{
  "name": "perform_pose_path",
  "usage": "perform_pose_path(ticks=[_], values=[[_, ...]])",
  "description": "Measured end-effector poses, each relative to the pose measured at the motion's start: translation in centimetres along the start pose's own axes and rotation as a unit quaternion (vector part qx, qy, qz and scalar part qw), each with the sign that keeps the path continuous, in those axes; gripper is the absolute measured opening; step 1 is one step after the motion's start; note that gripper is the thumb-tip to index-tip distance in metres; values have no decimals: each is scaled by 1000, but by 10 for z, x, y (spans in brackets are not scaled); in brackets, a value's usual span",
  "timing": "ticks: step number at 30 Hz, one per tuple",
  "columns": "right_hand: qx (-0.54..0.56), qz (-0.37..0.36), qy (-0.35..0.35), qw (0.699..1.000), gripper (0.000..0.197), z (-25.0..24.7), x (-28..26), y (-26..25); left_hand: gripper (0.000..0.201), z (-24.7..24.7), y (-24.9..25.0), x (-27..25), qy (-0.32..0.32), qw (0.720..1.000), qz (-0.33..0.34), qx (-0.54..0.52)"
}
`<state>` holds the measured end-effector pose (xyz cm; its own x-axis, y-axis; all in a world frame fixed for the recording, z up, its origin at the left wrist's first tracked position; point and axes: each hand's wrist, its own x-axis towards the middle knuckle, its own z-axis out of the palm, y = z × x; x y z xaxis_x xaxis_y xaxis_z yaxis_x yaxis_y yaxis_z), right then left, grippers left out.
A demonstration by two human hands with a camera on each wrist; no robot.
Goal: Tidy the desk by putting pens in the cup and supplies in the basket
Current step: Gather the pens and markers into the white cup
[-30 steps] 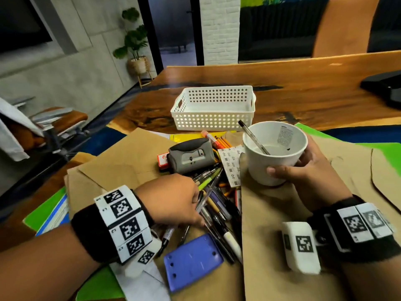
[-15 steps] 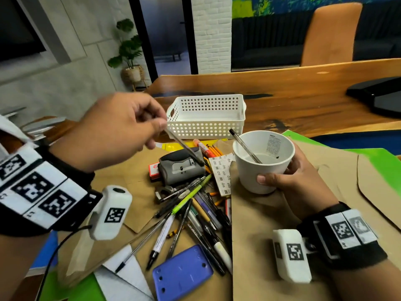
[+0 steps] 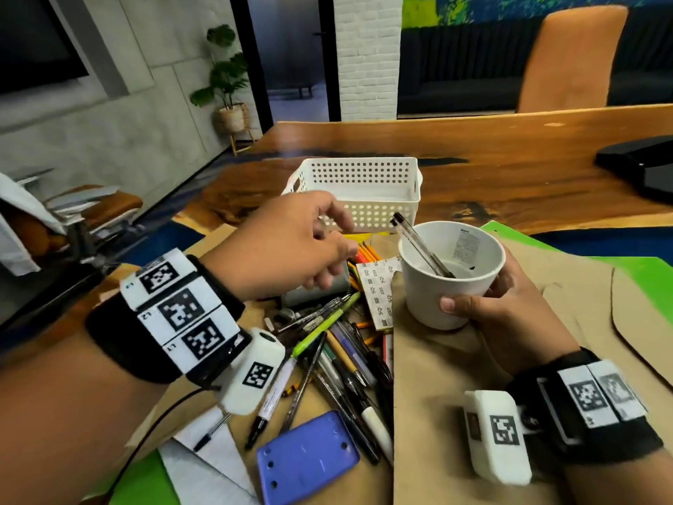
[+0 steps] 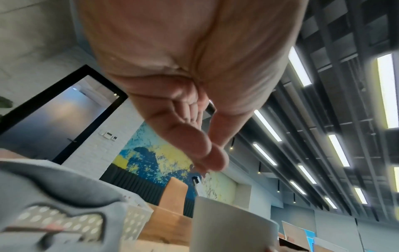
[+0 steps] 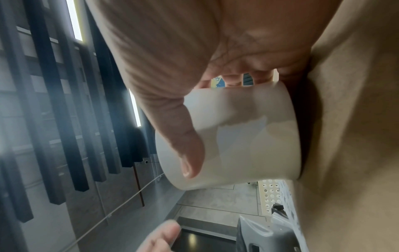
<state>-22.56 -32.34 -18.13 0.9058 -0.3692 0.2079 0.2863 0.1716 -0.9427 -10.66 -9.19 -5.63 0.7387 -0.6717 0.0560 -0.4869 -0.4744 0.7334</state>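
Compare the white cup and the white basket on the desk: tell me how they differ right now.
The cup is round with smooth solid walls; the basket is rectangular with perforated walls. The cup has two pens leaning inside; no supplies show in the basket. The right hand grips the cup; no hand touches the basket, and the left hand hovers open in front of it. The cup sits nearer the person, the basket farther back. Both are white, upright and open-topped.

Ceiling light strips (image 4: 267, 125) are glaring bright and washing the room evenly, casting only soft shadows. The left hand (image 3: 291, 246) is smearing with motion blur. Both wrist views are bending hard at their edges, with close objects falling out of focus.
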Motion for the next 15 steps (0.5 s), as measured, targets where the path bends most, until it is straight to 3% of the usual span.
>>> perform_pose_path(ticks=[2, 5, 7, 11, 15], values=[[5, 1, 2, 1000, 93, 1, -1, -1, 7, 2, -17, -5, -90, 990, -54, 99], [5, 4, 4, 1000, 91, 1, -2, -2, 27, 11, -43, -16, -215, 942, -102, 238], [-5, 5, 4, 1000, 93, 1, -2, -3, 42, 19, -54, -21, -260, 909, -116, 303], [-11, 5, 2, 1000, 98, 0, -2, -3, 53, 33, -63, -27, -274, 881, -96, 373], [5, 7, 3, 1000, 91, -2, -1, -1, 38, 36, -62, -25, -238, 898, -80, 362]])
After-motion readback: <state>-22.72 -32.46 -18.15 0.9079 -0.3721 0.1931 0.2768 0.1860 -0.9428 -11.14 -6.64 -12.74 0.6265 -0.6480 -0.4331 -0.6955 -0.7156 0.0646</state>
